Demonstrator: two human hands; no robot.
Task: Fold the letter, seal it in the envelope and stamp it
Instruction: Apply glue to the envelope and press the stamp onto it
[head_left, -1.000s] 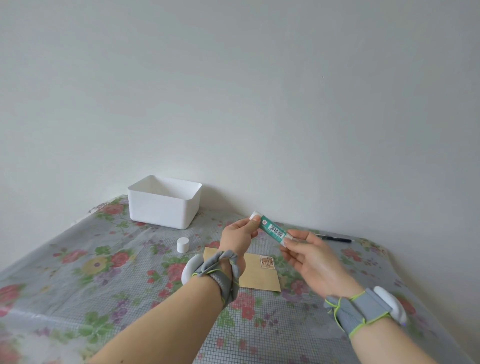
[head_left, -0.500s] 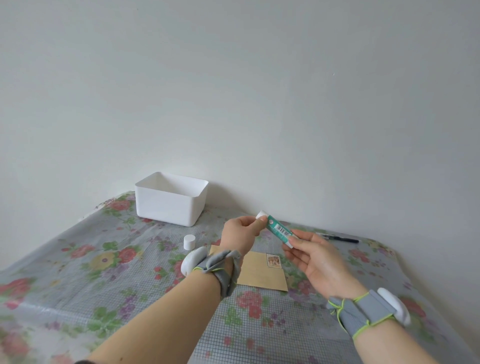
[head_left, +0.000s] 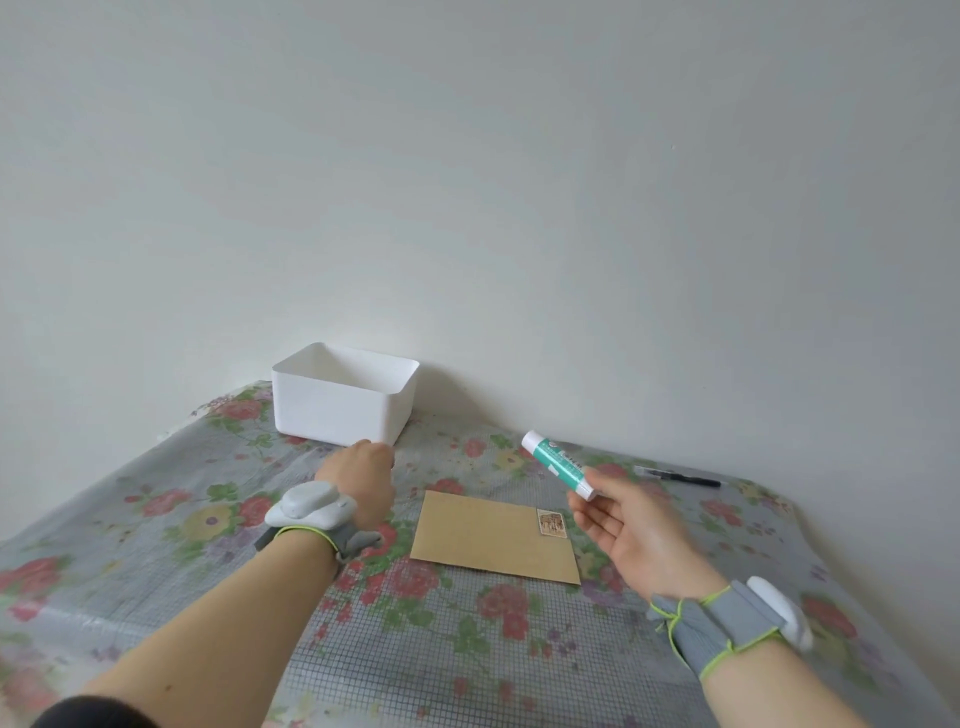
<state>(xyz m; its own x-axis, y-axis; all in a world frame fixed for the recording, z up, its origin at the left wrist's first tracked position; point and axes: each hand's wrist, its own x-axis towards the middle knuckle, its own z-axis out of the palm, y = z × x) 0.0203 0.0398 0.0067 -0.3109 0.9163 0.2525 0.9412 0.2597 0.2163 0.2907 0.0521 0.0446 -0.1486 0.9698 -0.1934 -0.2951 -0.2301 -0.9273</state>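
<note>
The right hand (head_left: 628, 525) pinches the glue stick (head_left: 558, 464) by its lower end and holds it tilted in the air, probably to keep it off the envelope (head_left: 488, 535). The envelope lies flat between the hands with the stamp (head_left: 551, 522) on its far right corner. The left hand (head_left: 363, 480) reaches palm-down just before the white bin (head_left: 337, 410), with its fingers hidden, so its grip cannot be told; it may be going for a cap.
</note>
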